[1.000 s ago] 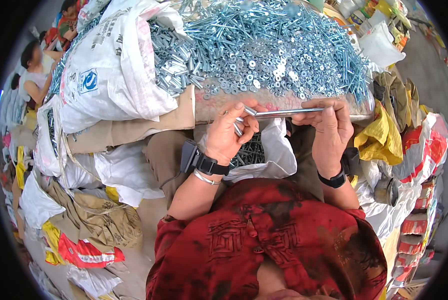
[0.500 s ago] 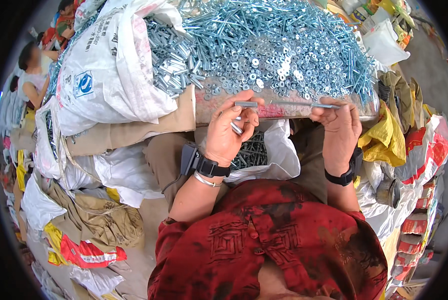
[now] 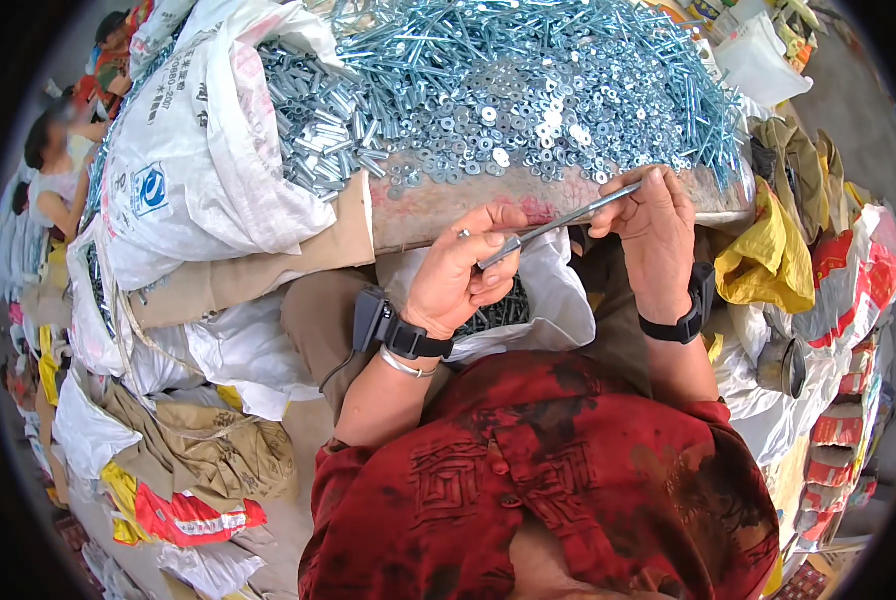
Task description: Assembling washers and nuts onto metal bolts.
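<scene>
In front of my chest, my left hand (image 3: pixel 463 268) is closed, its thumb and fingers pinching a short metal sleeve (image 3: pixel 498 252). From the upper right, my right hand (image 3: pixel 653 225) grips the far end of a long thin bolt (image 3: pixel 565 217) between thumb and fingertips. The bolt slants down to the left and meets the sleeve; whether its tip is inside, I cannot tell. A small shiny metal end (image 3: pixel 464 234) shows by my left thumb. Below my hands, a white sack (image 3: pixel 563 300) between my knees holds dark-looking metal parts (image 3: pixel 495 312).
Ahead, a worn board (image 3: pixel 428 205) carries heaped washers (image 3: pixel 528 130), long bolts (image 3: pixel 438 40) and sleeves (image 3: pixel 333 130). A large white woven sack (image 3: pixel 203 170) lies at left on cardboard (image 3: pixel 258 280). Yellow sacking (image 3: pixel 768 265) hangs at right. Another person (image 3: pixel 63 170) sits far left.
The bolt and the sleeve were apart and nearly level; now they meet on a slant. My left hand has lowered and turned, and my right hand has risen slightly, moving a little left.
</scene>
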A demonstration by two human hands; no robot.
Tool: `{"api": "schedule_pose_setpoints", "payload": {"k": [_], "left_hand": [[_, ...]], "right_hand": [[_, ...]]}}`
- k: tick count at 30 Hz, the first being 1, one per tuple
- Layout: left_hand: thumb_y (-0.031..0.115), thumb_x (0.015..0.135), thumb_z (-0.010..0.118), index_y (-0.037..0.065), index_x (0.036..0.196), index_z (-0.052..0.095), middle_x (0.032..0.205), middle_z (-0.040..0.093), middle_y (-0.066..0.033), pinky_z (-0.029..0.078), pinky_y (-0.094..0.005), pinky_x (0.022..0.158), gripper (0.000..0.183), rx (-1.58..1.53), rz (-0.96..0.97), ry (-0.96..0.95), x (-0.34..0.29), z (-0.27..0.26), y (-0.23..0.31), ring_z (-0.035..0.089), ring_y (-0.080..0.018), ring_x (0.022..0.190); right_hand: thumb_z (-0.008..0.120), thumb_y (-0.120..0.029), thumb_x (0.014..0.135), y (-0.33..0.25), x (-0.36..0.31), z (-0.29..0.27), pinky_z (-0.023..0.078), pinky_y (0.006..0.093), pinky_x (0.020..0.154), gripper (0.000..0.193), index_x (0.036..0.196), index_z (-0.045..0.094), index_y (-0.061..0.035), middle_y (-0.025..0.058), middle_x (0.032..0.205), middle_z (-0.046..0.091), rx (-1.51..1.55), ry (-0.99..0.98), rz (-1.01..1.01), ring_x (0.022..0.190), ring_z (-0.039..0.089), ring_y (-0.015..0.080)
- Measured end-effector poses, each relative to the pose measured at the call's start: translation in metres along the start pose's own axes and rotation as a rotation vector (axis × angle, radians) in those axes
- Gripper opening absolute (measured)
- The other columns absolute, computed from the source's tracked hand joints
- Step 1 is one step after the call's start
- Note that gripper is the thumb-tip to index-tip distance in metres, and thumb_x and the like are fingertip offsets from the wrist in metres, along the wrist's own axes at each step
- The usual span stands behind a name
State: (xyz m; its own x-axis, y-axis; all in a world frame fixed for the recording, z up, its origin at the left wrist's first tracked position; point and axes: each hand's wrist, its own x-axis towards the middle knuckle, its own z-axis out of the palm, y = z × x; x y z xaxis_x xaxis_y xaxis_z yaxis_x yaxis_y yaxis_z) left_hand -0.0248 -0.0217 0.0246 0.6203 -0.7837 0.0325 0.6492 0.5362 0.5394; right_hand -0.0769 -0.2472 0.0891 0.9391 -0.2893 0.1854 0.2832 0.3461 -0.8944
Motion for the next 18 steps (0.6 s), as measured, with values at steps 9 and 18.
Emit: {"api": "schedule_pose_setpoints", "payload": {"k": [9,18], "left_hand": [[0.022,0.098,0.06,0.003,0.105,0.065,0.079,0.062,-0.008,0.031,-0.0217,0.041,0.021,-0.048,0.344,0.274,-0.003,-0.013,0.002,0.045,-0.008,0.052],[0.031,0.099,0.059,0.007,0.091,0.056,0.062,0.054,-0.0027,0.027,-0.0185,0.035,0.025,0.349,-0.016,0.391,0.002,0.008,-0.009,0.042,-0.0058,0.039]], "right_hand": [[0.064,-0.016,0.095,0.022,-0.021,-0.001,0.057,0.0271,0.058,0.018,0.085,0.062,-0.0017,0.0102,0.078,0.069,-0.155,-0.299,0.379,0.067,0.07,0.0168],[0.073,-0.019,0.09,0.057,-0.005,0.011,0.044,0.0217,0.05,0.02,0.081,0.062,-0.0044,-0.0001,0.071,0.063,-0.359,-0.587,0.438,0.062,0.06,0.0058]]}}
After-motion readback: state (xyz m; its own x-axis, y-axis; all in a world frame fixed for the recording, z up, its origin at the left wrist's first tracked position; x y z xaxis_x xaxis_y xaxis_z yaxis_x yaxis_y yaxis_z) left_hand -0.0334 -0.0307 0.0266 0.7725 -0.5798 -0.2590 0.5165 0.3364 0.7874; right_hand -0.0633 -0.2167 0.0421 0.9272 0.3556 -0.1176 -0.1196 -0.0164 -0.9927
